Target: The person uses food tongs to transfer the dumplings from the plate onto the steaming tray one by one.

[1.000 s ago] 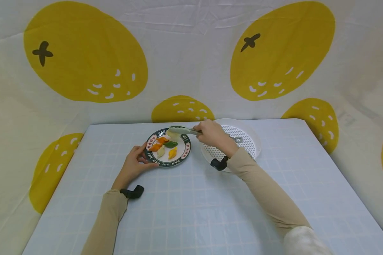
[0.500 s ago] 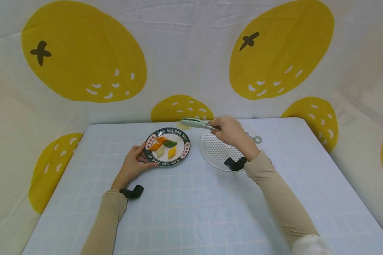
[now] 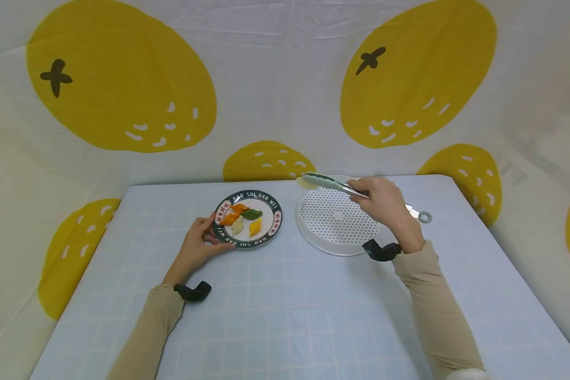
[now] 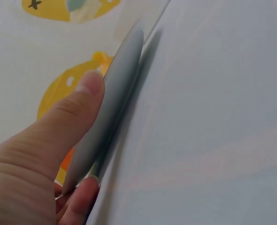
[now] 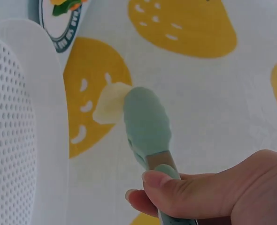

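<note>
My left hand (image 3: 193,250) holds the left rim of a dark-rimmed plate (image 3: 247,244); in the left wrist view its thumb lies on the edge of the plate (image 4: 111,101). Orange, green, white and yellow dumpling-like pieces lie on it, among them a green piece (image 3: 252,214). My right hand (image 3: 385,203) grips metal tongs with pale green tips (image 3: 323,181). Between those tips (image 5: 147,119) is a pale cream piece (image 5: 111,102), held above the far left edge of a white perforated round tray (image 3: 337,216).
A pale blue checked cloth (image 3: 266,316) covers the table. Behind the table's far edge hangs a white cloth (image 3: 275,79) printed with large yellow fruit shapes. The plate stands left of the perforated tray, with a gap between them.
My right hand has moved right with the tongs and the pale piece, from over the plate to the far side of the perforated tray. My left hand still holds the plate.
</note>
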Available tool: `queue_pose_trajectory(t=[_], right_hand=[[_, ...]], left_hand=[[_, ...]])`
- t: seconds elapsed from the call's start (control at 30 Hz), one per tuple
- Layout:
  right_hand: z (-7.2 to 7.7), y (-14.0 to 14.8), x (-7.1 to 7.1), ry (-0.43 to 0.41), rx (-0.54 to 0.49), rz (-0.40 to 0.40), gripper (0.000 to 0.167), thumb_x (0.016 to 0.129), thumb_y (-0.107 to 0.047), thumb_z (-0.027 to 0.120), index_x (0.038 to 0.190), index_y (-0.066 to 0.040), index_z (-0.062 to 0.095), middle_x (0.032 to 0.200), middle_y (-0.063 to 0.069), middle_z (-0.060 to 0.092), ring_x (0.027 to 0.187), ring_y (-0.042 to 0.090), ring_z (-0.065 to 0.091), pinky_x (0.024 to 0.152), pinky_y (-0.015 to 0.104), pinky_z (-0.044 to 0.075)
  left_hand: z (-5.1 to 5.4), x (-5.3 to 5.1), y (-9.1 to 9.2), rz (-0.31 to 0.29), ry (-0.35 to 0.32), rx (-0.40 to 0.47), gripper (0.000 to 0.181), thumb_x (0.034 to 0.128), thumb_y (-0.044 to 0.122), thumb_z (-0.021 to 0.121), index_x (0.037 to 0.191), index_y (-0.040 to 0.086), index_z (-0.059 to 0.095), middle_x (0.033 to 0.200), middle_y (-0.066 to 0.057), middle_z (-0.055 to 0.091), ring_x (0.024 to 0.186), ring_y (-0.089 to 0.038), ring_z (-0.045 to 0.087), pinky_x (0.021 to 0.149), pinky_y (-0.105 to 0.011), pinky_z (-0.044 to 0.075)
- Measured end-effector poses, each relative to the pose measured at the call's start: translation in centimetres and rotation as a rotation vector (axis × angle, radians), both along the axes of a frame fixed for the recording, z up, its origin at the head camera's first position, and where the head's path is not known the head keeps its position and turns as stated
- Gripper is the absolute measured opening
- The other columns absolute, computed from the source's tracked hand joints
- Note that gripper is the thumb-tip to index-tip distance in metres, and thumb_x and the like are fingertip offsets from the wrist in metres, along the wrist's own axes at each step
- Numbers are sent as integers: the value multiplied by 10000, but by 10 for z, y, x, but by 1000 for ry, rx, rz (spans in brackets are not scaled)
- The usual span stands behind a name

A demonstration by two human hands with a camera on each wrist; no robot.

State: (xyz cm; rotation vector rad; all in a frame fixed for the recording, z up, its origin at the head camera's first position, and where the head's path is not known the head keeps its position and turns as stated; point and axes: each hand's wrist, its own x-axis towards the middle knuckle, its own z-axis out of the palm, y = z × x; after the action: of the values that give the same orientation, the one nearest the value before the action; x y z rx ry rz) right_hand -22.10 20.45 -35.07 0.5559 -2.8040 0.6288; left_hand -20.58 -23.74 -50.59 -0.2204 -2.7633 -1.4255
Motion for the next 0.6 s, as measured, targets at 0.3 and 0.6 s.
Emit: queue_pose_trajectory(t=[0.3, 0.6], right_hand=[[-9, 27, 7, -85, 49, -150, 360, 924, -96, 686, 1277, -26, 663, 1078, 171, 698, 784, 297, 567, 612, 398, 438], [-32, 43, -2, -124, 127, -246, 350, 907, -70, 676, 1252, -13, 675, 1107, 198, 685, 815, 363, 567, 642, 478, 467]], left_hand=[[2, 2, 0, 1, 12, 10, 1085, 710, 405, 896, 1552, 61, 305, 1173, -119, 449, 899, -217, 522, 742, -199, 461], [0, 2, 1, 6, 19, -7, 1089, 708, 430, 889, 1554, 72, 306, 1185, -105, 454, 899, -202, 522, 736, -191, 464]])
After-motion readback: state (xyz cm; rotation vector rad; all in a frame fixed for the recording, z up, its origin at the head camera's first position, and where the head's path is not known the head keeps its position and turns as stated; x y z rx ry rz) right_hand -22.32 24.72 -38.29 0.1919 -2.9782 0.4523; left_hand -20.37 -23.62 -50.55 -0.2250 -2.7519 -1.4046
